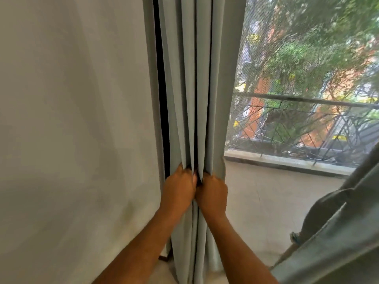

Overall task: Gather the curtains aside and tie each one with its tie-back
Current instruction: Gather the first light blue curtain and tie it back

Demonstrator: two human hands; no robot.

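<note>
Both arms reach up from six o'clock to a pale grey-green curtain (190, 83) that hangs in tight vertical pleats down the middle of the view, bunched against the plain wall (71, 119) at nine o'clock. The left hand (178, 186) is curled closed on the folds along the wall side of the bunch, fingers tucked into a pleat. The right hand (213, 193) is clenched on the folds of the window-side edge, its knuckles touching the left hand's. Between them the pleats are squeezed narrow, and the cloth falls on below the wrists towards the floor (266, 201). At two o'clock the bared window (307, 78) shows a mesh screen, a metal railing (297, 119) and blurred trees. At four o'clock a second stretch of the same coloured cloth (338, 232) slants across the corner, gathered and well apart from both hands
</note>
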